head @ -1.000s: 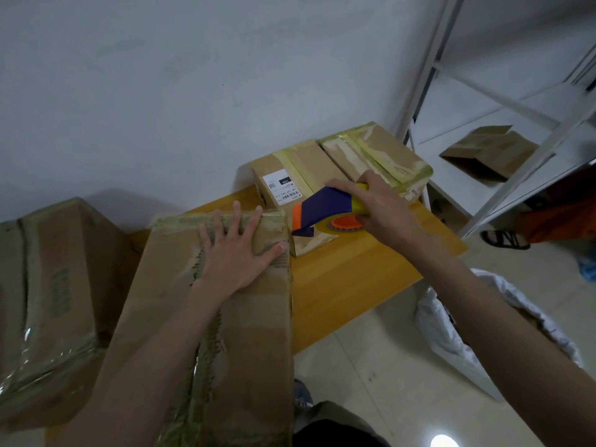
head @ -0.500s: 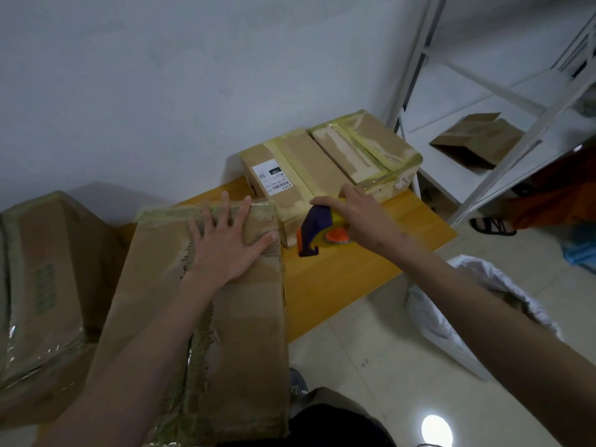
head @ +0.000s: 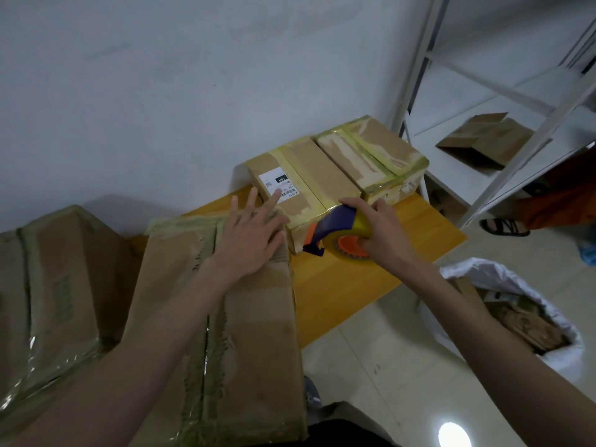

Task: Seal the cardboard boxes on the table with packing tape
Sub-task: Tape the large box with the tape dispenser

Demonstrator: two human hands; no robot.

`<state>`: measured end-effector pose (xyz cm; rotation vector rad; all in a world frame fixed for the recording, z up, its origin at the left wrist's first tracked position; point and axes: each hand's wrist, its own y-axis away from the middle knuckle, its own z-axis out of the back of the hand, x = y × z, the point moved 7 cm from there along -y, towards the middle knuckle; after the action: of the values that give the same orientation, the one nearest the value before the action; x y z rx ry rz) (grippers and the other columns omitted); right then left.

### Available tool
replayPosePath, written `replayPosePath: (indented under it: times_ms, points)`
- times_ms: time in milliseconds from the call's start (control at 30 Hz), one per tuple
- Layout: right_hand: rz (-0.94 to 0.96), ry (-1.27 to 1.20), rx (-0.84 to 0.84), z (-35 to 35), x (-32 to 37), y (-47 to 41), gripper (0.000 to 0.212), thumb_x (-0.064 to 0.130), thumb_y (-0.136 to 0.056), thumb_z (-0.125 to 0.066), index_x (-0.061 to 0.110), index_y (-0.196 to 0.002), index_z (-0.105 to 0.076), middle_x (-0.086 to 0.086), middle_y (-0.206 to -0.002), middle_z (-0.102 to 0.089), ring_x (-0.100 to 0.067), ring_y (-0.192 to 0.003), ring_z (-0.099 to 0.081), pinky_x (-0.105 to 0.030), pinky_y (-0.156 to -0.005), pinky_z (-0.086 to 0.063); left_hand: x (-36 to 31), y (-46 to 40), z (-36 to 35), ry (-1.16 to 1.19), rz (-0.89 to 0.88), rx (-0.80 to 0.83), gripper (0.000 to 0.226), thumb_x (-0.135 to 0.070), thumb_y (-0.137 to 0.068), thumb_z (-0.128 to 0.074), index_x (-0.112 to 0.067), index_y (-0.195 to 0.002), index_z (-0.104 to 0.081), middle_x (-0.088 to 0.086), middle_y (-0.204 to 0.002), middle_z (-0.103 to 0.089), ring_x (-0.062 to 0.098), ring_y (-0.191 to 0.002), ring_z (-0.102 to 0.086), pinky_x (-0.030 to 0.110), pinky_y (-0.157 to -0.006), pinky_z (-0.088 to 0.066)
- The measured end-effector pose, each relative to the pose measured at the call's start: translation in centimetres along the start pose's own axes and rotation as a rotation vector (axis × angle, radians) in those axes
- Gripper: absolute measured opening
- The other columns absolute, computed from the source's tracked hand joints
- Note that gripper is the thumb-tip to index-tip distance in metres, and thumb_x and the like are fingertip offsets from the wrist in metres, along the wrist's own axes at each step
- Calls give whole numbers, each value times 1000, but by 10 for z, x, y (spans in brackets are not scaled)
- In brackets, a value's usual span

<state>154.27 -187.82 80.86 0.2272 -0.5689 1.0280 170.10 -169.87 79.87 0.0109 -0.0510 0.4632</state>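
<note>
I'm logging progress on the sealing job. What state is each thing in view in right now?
Left hand: open, flat on the long box.
Right hand: gripping the tape dispenser.
Tape dispenser: held low over the table.
Long box: closed, taped along its seam.
Labelled box: closed, yellow-taped.
Far box: closed, yellow-taped.
White sack: open, cardboard scraps inside.

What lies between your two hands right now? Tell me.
In the head view, the tape dispenser's blue nose and a strip of bare wooden table lie between the left hand and right hand.
</note>
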Motion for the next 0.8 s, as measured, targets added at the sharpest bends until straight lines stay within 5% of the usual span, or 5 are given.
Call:
replayPosePath:
  times_ms: [200,400,500,633,800]
  points:
    - [-31,-95,1,4,2,19,79,7,-81,-74,40,-147,-44,-3,-110,-44,-26,-104,-47,-45,-85,-51,10,-47,3,-34,-40,127,49,-55,-102,-26,-31,-122,-63,-2,-168,-9,29,-155,6,61,-120,8]
    - [-86,-147,-4,4,-1,26,81,4,-80,-75,41,-146,-44,-4,-111,-46,-25,-104,-46,-42,-86,-49,23,-52,-18,70,99,252,73,-73,-95,-19,-30,-147,-45,-3,-166,-20,21,-155,-5,57,-122,4]
    - [-136,-242,-51,4,-7,26,82,0,-79,-74,41,-144,-45,-6,-114,-50,-25,-107,-48,-41,-88,-49,27,-38,-14,251,167,110,66,-67,-99,-24,-26,-147,-43,-4,-161,-31,19,-152,-18,51,-124,2]
    - [-131,-317,-119,11,-2,23,80,-4,-78,-71,32,-144,-46,-5,-127,-57,-21,-111,-46,-35,-84,-44,32,-14,14,331,8,-203,41,-44,-102,-43,-23,-134,-57,-4,-139,-55,16,-132,-46,35,-115,-26]
    - [-146,-504,-222,12,8,16,85,-12,-74,-68,34,-143,-48,9,-131,-55,-23,-123,-50,-49,-93,-51,39,-6,1,464,46,-153,37,-39,-105,-46,-24,-137,-58,-9,-132,-57,13,-120,-49,31,-102,-40]
